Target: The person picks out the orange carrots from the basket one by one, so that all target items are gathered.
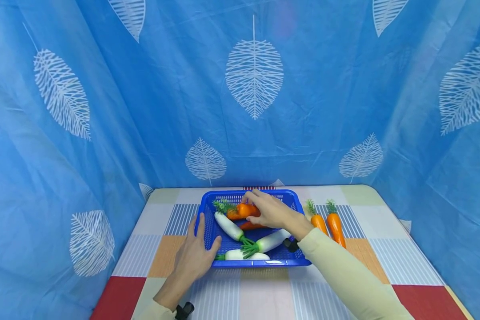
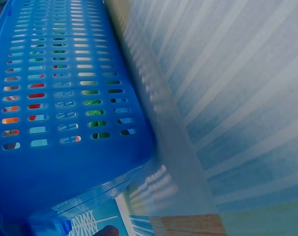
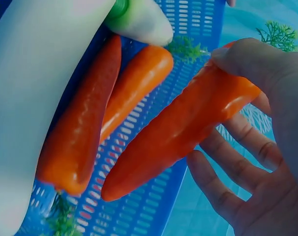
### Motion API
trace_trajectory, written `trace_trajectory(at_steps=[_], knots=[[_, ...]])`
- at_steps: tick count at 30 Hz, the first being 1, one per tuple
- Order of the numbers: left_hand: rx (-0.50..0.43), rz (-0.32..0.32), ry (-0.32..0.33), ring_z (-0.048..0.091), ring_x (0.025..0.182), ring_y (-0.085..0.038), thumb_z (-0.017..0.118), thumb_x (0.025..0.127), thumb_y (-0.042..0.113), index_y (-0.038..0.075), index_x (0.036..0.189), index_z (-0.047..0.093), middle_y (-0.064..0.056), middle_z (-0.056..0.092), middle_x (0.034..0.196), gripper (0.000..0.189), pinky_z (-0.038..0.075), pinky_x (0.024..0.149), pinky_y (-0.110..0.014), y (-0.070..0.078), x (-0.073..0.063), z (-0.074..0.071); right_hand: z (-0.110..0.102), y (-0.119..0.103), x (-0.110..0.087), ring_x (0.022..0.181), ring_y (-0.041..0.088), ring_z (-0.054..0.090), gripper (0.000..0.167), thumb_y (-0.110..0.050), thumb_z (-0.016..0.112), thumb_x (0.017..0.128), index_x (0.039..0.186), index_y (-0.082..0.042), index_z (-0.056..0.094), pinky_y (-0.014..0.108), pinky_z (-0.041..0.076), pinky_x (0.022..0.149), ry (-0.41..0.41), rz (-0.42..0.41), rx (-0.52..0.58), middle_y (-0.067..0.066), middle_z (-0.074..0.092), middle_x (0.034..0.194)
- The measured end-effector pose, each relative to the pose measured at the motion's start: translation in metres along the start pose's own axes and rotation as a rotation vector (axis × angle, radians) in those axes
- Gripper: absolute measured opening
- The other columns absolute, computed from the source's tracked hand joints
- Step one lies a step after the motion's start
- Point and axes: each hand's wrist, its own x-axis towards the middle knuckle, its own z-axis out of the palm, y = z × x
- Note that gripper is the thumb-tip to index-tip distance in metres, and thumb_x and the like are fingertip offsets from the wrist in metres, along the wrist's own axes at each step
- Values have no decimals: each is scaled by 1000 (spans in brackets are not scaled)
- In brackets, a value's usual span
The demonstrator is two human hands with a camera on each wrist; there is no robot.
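Observation:
My right hand (image 1: 273,209) reaches over the blue plastic basket (image 1: 264,263) and pinches an orange carrot (image 3: 173,125) between thumb and fingers. In the right wrist view that carrot hangs tilted above the basket floor, near two other carrots, a redder one (image 3: 72,142) and a paler one (image 3: 139,81). At the basket's front left corner is my left hand (image 1: 195,254), its fingers spread along the rim and holding nothing. Three white radishes with green tops lie in the basket: one at the left (image 1: 228,226), one at the right (image 1: 273,240), one by the front wall (image 1: 240,255).
Two carrots (image 1: 335,227) with leafy tops lie on the table to the right of the basket. A checked patchwork cloth (image 1: 264,293) covers the table. Blue curtains (image 1: 304,111) with white leaf prints hang behind and at both sides.

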Motion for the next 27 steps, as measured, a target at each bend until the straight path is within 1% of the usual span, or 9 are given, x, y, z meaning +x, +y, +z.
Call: trace_trajectory(at_steps=[5, 7, 8, 13, 18, 22, 27], knots=[[-2, 3, 7, 73, 135, -57, 66, 116, 53, 11, 188, 18, -28, 21, 193, 97, 72, 92, -61, -1, 0, -2, -4, 6, -5, 98, 20, 64, 44, -25, 91, 103, 141, -21, 68, 37, 58, 81, 31, 18, 3, 7, 71, 131], [-1, 3, 11, 74, 134, -56, 66, 116, 53, 11, 188, 19, -28, 21, 193, 96, 73, 90, -60, -1, 0, -2, -5, 8, -8, 98, 20, 64, 44, -26, 91, 103, 141, -21, 68, 36, 57, 80, 41, 26, 5, 7, 71, 132], [-1, 3, 12, 73, 135, -57, 66, 116, 53, 11, 188, 19, -28, 21, 193, 96, 73, 91, -60, -1, 0, -2, -6, 8, -9, 99, 20, 64, 45, -26, 91, 104, 142, -21, 68, 36, 56, 81, 44, 30, 3, 7, 72, 132], [-2, 6, 12, 69, 142, -59, 67, 115, 53, 11, 188, 19, -28, 22, 193, 97, 72, 96, -64, -1, -1, 0, -11, 12, -16, 104, 22, 68, 46, -26, 91, 104, 143, -20, 68, 36, 59, 83, 64, 48, -13, 8, 72, 133], [-9, 8, 9, 67, 146, -59, 67, 116, 52, 11, 188, 19, -28, 22, 192, 96, 70, 101, -67, 1, 0, 1, -16, 16, -23, 105, 23, 68, 47, -27, 91, 104, 144, -19, 68, 40, 60, 85, 88, 58, -27, 8, 73, 132], [-10, 6, 9, 67, 147, -59, 67, 116, 53, 11, 188, 18, -28, 21, 193, 97, 69, 103, -67, 1, -1, 1, -21, 19, -28, 100, 23, 67, 47, -28, 90, 104, 144, -17, 68, 42, 63, 85, 100, 60, -21, 10, 73, 131], [-2, 7, 7, 67, 146, -59, 66, 115, 53, 10, 188, 19, -28, 21, 193, 97, 70, 103, -67, 1, -2, 0, -27, 24, -37, 103, 24, 71, 46, -27, 90, 104, 144, -15, 69, 46, 67, 89, 124, 59, -15, 11, 74, 132]])
